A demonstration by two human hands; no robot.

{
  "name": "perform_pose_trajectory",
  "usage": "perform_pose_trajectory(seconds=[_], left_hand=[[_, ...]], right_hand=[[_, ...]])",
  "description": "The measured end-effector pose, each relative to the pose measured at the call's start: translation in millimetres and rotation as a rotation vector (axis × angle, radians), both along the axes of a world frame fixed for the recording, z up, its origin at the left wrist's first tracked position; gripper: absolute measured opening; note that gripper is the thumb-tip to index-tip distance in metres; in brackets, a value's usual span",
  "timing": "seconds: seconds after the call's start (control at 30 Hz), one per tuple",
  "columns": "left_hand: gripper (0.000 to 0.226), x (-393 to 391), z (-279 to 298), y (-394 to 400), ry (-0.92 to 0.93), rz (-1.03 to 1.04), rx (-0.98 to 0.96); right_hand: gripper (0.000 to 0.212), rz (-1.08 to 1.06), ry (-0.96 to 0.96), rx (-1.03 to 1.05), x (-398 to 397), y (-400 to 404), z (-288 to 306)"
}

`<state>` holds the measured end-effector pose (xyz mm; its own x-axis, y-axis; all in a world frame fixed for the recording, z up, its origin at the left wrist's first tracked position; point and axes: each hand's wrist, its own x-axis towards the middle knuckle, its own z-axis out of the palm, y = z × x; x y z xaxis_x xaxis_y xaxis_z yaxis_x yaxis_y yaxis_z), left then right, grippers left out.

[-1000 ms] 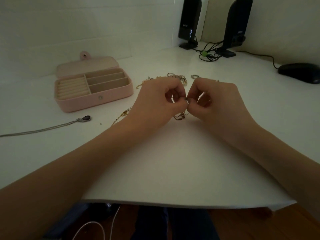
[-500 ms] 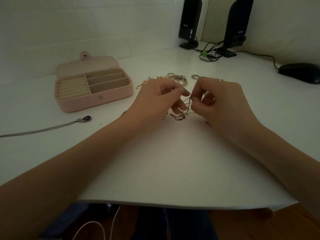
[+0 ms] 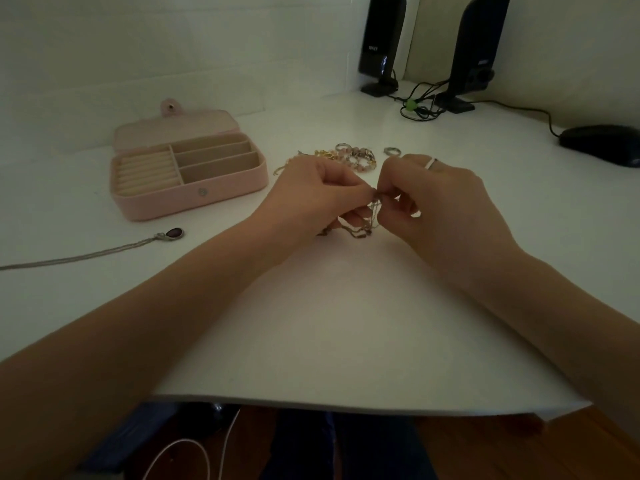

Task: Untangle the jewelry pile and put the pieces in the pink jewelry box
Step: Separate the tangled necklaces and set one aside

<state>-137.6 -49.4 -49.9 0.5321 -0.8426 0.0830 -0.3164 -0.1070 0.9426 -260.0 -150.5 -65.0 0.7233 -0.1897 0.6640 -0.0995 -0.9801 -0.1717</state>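
Having lifted it off the desk (image 3: 346, 323) since 1 second ago, the left hand (image 3: 311, 195) and right hand (image 3: 440, 202) are pinching a tangled chain (image 3: 370, 216) (knot loosening), the pink jewelry box (image 3: 194, 202) waiting open toward the left edge.

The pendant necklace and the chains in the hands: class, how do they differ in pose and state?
The pendant necklace lies stretched out on the table, untouched; the tangled chains are bunched and lifted partly off it. The necklace sits near the pink jewelry box; the chains are pinched between the left hand and right hand. Neither is in the box.
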Motion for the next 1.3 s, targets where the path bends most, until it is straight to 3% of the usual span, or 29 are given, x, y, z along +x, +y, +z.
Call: perform_pose_trajectory(seconds=[0.7, 0.8, 0.9, 1.0, 1.3], left_hand=[[0.012, 2.2, -0.9, -2.3, -0.108, -0.055, -0.005], [0.011, 2.3, -0.4, -1.8, -0.123, -0.033, 0.012], [0.016, 5.1, 1.4, -2.1, -0.011, -0.019, -0.021], [0.017, 4.4, 1.8, -0.8, 0.064, -0.063, -0.019], [0.007, 4.2, 2.5, 0.8, 0.113, -0.04, 0.03]], right_hand=[[0.008, -0.029, -0.035, -0.091, 2.4, 6.5, -0.8], [0.004, -0.06, -0.047, -0.006, 0.0, 2.3, 0.3], [0.003, -0.055, -0.007, 0.169, -2.7, -5.3, 0.6], [0.002, -0.049, -0.012, 0.203, -2.8, -7.0, 0.7], [0.006, -0.012, -0.058, 0.003, -4.1, -5.4, 2.0]])
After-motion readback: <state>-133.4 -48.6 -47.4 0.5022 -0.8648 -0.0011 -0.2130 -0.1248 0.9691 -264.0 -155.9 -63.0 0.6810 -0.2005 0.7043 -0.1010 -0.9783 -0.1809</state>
